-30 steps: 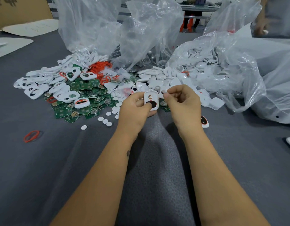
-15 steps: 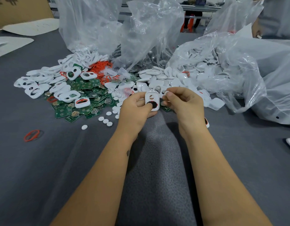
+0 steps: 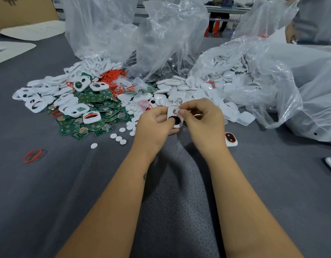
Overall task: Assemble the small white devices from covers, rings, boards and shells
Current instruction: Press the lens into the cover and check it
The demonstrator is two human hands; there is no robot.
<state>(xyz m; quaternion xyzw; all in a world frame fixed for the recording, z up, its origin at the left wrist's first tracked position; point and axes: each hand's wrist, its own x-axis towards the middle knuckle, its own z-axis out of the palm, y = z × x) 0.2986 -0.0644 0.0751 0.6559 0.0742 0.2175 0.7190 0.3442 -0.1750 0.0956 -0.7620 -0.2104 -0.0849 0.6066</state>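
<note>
Head view: white cover (image 3: 173, 113) gripped upright between both hands, above the grey cloth (image 3: 175, 202) and just in front of the parts heap. Left hand (image 3: 155, 125) curled round its lower half, thumb pressed on the dark round opening. Right hand (image 3: 202, 118) pinching the cover's upper right edge with thumb and forefinger, other fingers folded in; cannot tell whether anything small sits in that pinch. Just right of the right wrist, lying flat on the cloth, one cover with an orange ring (image 3: 230, 139) fitted. Left of the hands, loose white discs (image 3: 118, 137) scattered beside a spread of green boards (image 3: 97, 108), with more white covers (image 3: 49, 97) heaped on and behind them, and a tangle of orange rings (image 3: 112, 76) further back. Behind the hands, white shells (image 3: 181, 88) spilling from a clear plastic bag (image 3: 272, 75). Far left, well apart, a single orange ring (image 3: 33, 155) on the cloth.
</note>
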